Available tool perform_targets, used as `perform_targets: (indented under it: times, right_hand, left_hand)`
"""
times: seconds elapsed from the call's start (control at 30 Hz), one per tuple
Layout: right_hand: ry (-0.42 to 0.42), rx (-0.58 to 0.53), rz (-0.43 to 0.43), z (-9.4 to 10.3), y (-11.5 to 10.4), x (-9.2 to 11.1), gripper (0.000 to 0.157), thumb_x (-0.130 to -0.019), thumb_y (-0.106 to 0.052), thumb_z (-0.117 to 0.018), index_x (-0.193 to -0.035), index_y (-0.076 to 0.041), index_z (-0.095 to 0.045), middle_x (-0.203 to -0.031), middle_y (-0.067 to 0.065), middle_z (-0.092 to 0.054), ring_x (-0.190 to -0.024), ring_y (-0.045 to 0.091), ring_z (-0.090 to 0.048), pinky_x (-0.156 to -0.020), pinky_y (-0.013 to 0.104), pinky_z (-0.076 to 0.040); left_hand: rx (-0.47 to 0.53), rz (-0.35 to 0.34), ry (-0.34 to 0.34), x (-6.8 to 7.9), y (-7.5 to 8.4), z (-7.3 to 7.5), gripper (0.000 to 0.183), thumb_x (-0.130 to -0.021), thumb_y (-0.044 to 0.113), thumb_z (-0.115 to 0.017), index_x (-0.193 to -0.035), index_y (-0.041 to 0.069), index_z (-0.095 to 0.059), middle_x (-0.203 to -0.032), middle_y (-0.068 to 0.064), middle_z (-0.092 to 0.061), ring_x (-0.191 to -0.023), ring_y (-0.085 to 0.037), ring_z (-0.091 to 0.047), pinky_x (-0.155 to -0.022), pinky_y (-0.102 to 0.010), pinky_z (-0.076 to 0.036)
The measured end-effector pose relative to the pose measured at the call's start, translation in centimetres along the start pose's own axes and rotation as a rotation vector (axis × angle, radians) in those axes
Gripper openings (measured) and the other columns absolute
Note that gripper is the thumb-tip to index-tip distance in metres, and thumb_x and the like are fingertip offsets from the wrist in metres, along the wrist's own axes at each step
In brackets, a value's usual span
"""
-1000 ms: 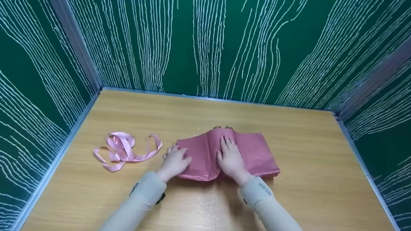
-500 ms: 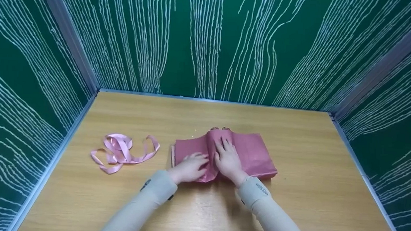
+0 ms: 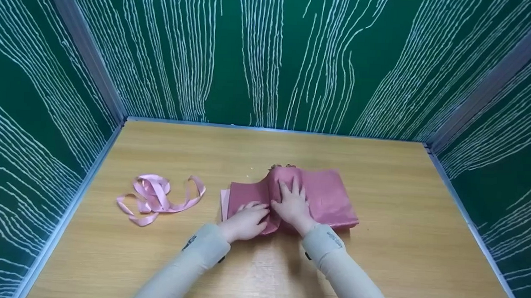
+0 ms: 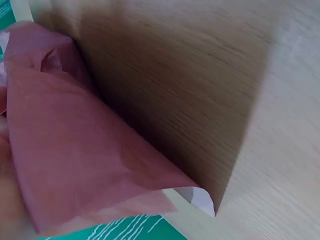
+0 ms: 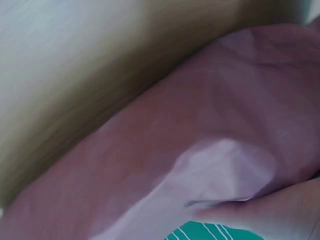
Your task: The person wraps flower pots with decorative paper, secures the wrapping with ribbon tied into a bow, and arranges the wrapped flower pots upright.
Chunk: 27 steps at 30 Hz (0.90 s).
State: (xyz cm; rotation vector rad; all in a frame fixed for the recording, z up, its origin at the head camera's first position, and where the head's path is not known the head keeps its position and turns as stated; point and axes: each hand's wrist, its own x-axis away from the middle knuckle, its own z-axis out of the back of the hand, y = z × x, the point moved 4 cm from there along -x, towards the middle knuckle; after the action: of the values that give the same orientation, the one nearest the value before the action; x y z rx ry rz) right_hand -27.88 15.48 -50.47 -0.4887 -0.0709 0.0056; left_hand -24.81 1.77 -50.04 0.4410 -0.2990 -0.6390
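A dusky pink sheet of wrapping paper (image 3: 326,196) lies across the middle of the table, with a raised bulge along its centre. What is under the bulge is hidden, apart from small dark brownish bits (image 3: 284,166) at its far edge. My right hand (image 3: 293,208) presses on the bulge with its fingers spread. Beside it, my left hand (image 3: 246,220) rests on the paper's left part, fingertips against the bulge's near left side. A paler flap (image 3: 224,204) shows at the paper's left edge. In the left wrist view, the paper's near edge (image 4: 100,150) curls up slightly.
A loose pink satin ribbon (image 3: 156,195) lies in loops to the left of the paper. The wooden table (image 3: 193,150) is bounded by green walls (image 3: 233,76) with white wavy lines, at the back and both sides.
My left hand has moved right from the paper's left edge to the bulge, uncovering the paler flap. The paper's left part has drawn inward. My right hand stays on the bulge, its fingers more spread.
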Motion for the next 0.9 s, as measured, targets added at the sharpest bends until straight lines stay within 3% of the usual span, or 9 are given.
perform_targets:
  times: [0.17,0.27,0.4,0.53,0.67,0.73,0.83,0.9]
  right_hand:
    - [0.028,0.023,-0.056,-0.2,0.0,-0.1,0.086,-0.076,-0.038,-0.074,-0.148,-0.018,-0.032,-0.156,0.023,-0.011,-0.133,0.053,-0.028,-0.097,0.066,-0.038]
    - [0.038,0.03,-0.062,-0.4,-0.1,-0.1,0.093,-0.071,-0.038,-0.077,-0.149,-0.02,-0.03,-0.157,0.02,-0.01,-0.129,0.051,-0.034,-0.089,0.063,-0.045]
    - [0.042,0.048,-0.05,-0.6,-0.5,-0.1,0.098,-0.066,-0.036,-0.08,-0.149,-0.021,-0.03,-0.157,0.02,-0.01,-0.128,0.05,-0.036,-0.086,0.062,-0.047]
    - [0.039,0.084,-0.032,-0.7,-0.8,0.1,0.098,-0.064,-0.036,-0.081,-0.148,-0.02,-0.033,-0.157,0.02,-0.011,-0.129,0.05,-0.034,-0.087,0.062,-0.046]
    - [0.04,0.108,-0.025,-0.8,-0.9,0.2,0.098,-0.064,-0.036,-0.081,-0.148,-0.02,-0.033,-0.157,0.02,-0.012,-0.129,0.05,-0.034,-0.088,0.063,-0.046]
    - [0.049,0.112,-0.024,-0.8,-0.9,0.2,0.098,-0.064,-0.037,-0.081,-0.148,-0.021,-0.033,-0.157,0.02,-0.013,-0.129,0.049,-0.034,-0.088,0.062,-0.046]
    - [0.073,0.115,-0.007,-0.7,-0.8,0.3,0.096,-0.064,-0.037,-0.081,-0.147,-0.021,-0.035,-0.156,0.02,-0.016,-0.127,0.048,-0.037,-0.087,0.061,-0.046]
    - [0.081,0.117,0.007,-0.7,-0.8,0.3,0.096,-0.063,-0.038,-0.081,-0.146,-0.02,-0.036,-0.155,0.02,-0.017,-0.127,0.048,-0.038,-0.088,0.061,-0.047]
  left_hand:
    - [0.021,0.0,0.116,0.7,-1.5,0.8,0.034,-0.094,0.018,-0.05,-0.122,0.001,-0.061,-0.131,-0.017,-0.057,-0.129,-0.039,-0.041,-0.107,-0.058,-0.027]
    - [0.083,0.08,0.215,1.2,-3.3,1.4,0.028,-0.092,0.015,-0.053,-0.114,0.0,-0.063,-0.123,-0.019,-0.06,-0.122,-0.04,-0.046,-0.102,-0.059,-0.031]
    - [0.214,0.242,0.317,1.8,-5.8,1.8,0.031,-0.091,0.014,-0.054,-0.114,-0.005,-0.061,-0.119,-0.024,-0.059,-0.116,-0.041,-0.049,-0.1,-0.057,-0.035]
    - [0.422,0.386,0.341,2.0,-7.3,1.4,0.05,-0.089,0.016,-0.054,-0.128,-0.015,-0.045,-0.126,-0.034,-0.05,-0.122,-0.047,-0.043,-0.107,-0.054,-0.033]
    - [0.717,0.496,0.352,2.1,-7.9,0.6,0.066,-0.087,0.011,-0.054,-0.135,-0.022,-0.024,-0.126,-0.038,-0.044,-0.115,-0.04,-0.048,-0.105,-0.05,-0.036]
    - [0.873,0.53,0.399,2.1,-8.1,0.3,0.067,-0.086,0.007,-0.054,-0.135,-0.022,-0.02,-0.126,-0.036,-0.042,-0.108,-0.036,-0.049,-0.102,-0.047,-0.039]
    - [0.946,0.626,0.51,2.3,-8.7,0.2,0.065,-0.084,0.009,-0.057,-0.134,-0.017,-0.025,-0.12,-0.032,-0.048,-0.095,-0.03,-0.053,-0.092,-0.039,-0.045]
    - [1.031,0.655,0.573,2.5,-8.9,0.0,0.061,-0.083,0.009,-0.058,-0.131,-0.017,-0.03,-0.109,-0.029,-0.055,-0.083,-0.025,-0.057,-0.084,-0.033,-0.049]
